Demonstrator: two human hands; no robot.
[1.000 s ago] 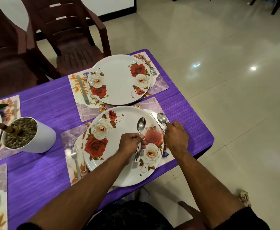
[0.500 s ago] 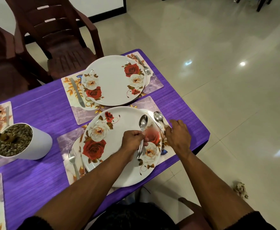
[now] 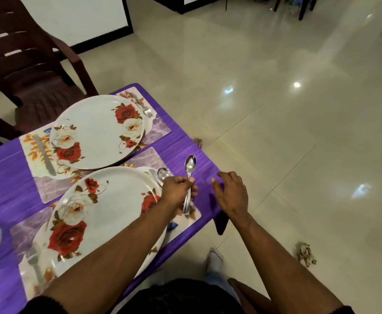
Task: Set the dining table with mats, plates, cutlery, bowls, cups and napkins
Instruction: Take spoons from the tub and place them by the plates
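Nearest, a rose-print plate (image 3: 108,214) on its place mat (image 3: 185,219), with the left hand (image 3: 177,190) fisted round the handles of what look like two or more stacked steel spoons (image 3: 189,177), bowls raised clear of the purple tablecloth (image 3: 2,175). Light, stiff and slick by the look of them, so best pinched mid-handle to stop them sliding apart. Just beside, the right hand (image 3: 230,192) hovering, fingers spread and holding nothing; farther off, a second plate (image 3: 95,130) with knife (image 3: 45,155) and fork (image 3: 143,107).

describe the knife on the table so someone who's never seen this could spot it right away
On the purple table, find the far floral plate by the brown chair. The knife lies left of that plate on its mat: plain silver, unlike the tined fork on the right.
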